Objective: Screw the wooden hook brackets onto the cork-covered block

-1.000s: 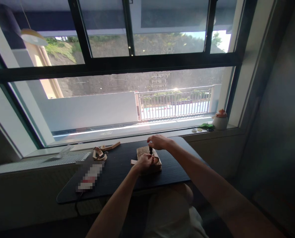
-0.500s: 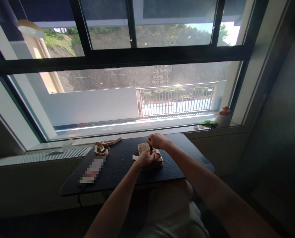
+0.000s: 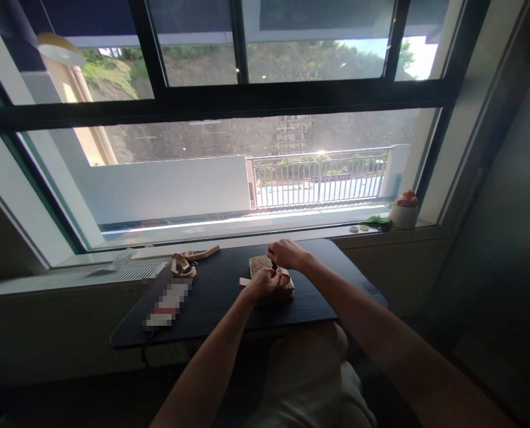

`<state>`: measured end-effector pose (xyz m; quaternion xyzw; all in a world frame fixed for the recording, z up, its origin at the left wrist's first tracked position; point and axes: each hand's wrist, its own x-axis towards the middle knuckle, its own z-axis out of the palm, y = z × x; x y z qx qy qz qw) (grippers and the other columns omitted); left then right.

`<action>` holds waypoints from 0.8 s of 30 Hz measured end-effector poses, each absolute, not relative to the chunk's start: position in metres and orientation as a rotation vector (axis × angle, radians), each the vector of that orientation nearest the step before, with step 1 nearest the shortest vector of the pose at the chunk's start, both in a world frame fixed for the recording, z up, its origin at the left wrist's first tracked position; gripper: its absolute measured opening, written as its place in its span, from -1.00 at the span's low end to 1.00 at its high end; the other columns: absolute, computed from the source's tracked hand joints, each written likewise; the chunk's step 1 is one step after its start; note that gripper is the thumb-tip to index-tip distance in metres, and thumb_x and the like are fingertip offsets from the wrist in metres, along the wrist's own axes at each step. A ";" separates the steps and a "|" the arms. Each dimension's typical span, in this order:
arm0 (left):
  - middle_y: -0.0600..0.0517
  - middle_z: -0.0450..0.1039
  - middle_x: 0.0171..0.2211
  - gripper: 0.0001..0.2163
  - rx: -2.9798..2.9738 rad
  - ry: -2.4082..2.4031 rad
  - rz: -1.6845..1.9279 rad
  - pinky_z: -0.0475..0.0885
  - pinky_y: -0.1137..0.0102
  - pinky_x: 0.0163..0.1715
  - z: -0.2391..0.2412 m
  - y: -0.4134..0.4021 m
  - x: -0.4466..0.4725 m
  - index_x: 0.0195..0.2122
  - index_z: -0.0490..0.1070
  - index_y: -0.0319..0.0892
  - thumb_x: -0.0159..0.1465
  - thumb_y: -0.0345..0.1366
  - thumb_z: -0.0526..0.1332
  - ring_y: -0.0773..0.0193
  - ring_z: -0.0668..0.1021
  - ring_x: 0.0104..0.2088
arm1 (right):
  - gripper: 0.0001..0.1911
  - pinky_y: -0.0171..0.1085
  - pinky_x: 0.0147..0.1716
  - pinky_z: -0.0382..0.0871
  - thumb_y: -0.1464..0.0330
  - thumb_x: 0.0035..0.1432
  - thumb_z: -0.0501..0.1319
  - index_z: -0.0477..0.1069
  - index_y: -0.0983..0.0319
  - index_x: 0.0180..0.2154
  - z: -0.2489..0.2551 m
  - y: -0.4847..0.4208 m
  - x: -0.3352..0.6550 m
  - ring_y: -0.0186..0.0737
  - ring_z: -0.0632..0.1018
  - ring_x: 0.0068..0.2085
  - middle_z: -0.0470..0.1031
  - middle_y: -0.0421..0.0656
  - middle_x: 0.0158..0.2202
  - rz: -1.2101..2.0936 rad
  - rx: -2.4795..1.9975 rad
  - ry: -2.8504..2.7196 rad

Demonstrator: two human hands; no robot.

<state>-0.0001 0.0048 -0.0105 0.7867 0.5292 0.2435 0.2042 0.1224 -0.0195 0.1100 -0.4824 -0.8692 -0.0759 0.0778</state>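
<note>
My right hand point(image 3: 287, 254) is closed around a small dark-handled tool point(image 3: 274, 266), held upright with its lower end at my left fingertips. What kind of tool it is I cannot make out. Just below, my left hand point(image 3: 263, 284) pinches a tan leather-like strap point(image 3: 244, 282), whose flat end sticks out to the left. On the right the strap curves up by the fingers. Both hands are over a speckled tan block point(image 3: 258, 263) lying on the dark table. My fingers hide the tool's tip and the middle of the strap.
On the left of the table point(image 3: 220, 303) lie a coiled tan strap point(image 3: 183, 267) and a pixelated flat item point(image 3: 169, 303). Behind the table runs a windowsill with a white pot point(image 3: 403, 216) and green leaves point(image 3: 376, 221). A radiator cover point(image 3: 78, 284) stands at left.
The view has shifted slightly. Both hands stay at the block in nearly the same pose, the right still gripping the tool and the left still on the strap.
</note>
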 end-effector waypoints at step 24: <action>-0.06 0.42 -0.55 -0.65 2.184 1.522 0.678 0.18 0.40 -0.54 -0.014 0.008 -0.001 -0.52 0.41 -0.26 0.22 -0.15 0.00 0.33 0.40 -0.54 | -0.63 -0.27 -0.28 0.26 0.24 0.19 -0.04 0.45 0.30 -0.21 0.110 -0.018 0.118 -0.11 0.49 -0.20 0.50 0.06 -0.21 -0.255 -1.468 -2.587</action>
